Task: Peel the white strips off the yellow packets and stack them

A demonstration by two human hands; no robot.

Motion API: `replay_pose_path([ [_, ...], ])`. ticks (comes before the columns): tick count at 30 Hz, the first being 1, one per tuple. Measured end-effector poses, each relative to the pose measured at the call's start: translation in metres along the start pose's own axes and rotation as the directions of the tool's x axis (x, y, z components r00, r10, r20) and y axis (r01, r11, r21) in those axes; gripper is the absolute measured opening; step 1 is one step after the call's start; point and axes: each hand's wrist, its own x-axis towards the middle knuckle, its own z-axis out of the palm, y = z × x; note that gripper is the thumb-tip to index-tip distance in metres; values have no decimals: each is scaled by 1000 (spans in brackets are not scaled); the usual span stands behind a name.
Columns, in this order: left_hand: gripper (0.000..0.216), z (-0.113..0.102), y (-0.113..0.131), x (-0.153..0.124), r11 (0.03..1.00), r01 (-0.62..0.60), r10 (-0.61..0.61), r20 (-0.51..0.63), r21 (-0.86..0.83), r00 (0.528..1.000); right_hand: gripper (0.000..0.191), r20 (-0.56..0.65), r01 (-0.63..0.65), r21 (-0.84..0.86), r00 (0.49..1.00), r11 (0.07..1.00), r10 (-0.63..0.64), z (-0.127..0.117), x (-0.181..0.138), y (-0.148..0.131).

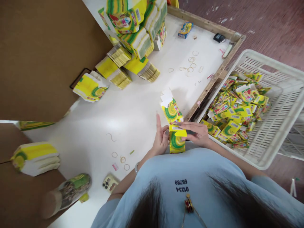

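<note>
Close in front of my body, I hold a small yellow-and-green carton (177,145) with a yellow flap and a barcode strip at its top. My left hand (161,141) grips its left edge with thumb and curled fingers, while the index finger points up, free of it. On the right side, my right hand (197,132) has its fingers laid over the barcode strip and its thumb lower on the front panel. Just beyond the fingers a second carton (171,109), with white end flaps open, lies on the white table (140,107); its near end is partly hidden.
A white plastic basket (282,117) of small cartons (237,110) stands at the right. Bundles of flat cartons (140,41) are stacked at the back. Rubber bands (191,59), a phone (110,182), a jar (74,190) and a blue box (185,29) lie around the table.
</note>
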Motion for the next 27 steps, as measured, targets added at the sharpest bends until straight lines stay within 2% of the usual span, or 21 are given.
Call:
replay_pose_path([
  [2, 57, -3, 6, 2, 993, 52, -56, 30, 104, 998, 49, 82, -15, 52, 997, 999, 11, -5, 2, -2],
  [4, 52, -5, 12, 5, 981, 56, -64, 36, 185, 997, 49, 131, -203, 86, 973, 975, 191, -5, 4, -6],
  [6, 50, -7, 16, 8, 975, 36, -42, 19, 220, 999, 48, 210, -452, 150, 884, 879, 418, -1, 7, -12],
  [8, 54, -9, 17, 10, 972, 31, -32, 0, 232, 999, 48, 321, -620, 235, 777, 749, 542, 1, 11, -18],
  [10, 53, -10, 17, 10, 969, 34, -33, -5, 245, 999, 44, 383, -668, 310, 739, 676, 554, -1, 17, -23],
  [13, 46, -8, 14, 7, 964, -2, 2, 0, 264, 1000, 44, 406, -676, 363, 735, 642, 544, -10, 24, -25],
  [17, 47, -2, 9, 7, 945, -97, 122, -61, 313, 991, 47, 476, -700, 362, 706, 615, 524, -13, 24, -20],
  [18, 47, -1, 7, 11, 929, -125, 154, -57, 349, 987, 44, 443, -691, 366, 718, 623, 536, -11, 22, -17],
  [20, 46, -3, 2, 29, 865, -192, 221, -8, 464, 975, 37, 283, -651, 366, 759, 665, 587, -11, 18, -10],
  [23, 51, -19, -11, 79, 716, -244, 314, 11, 654, 949, 34, -126, -564, 240, 789, 791, 601, -38, 13, 0],
  [25, 68, -37, -23, 119, 665, -164, 314, -73, 729, 947, 37, -425, -529, -5, 769, 849, 477, -78, 10, 5],
  [26, 77, -45, -29, 138, 658, -103, 277, -113, 746, 954, 39, -534, -536, -174, 756, 826, 379, -101, 8, 6],
  [27, 80, -54, -35, 156, 659, -44, 219, -136, 751, 966, 40, -596, -556, -364, 756, 747, 272, -123, 5, 6],
])
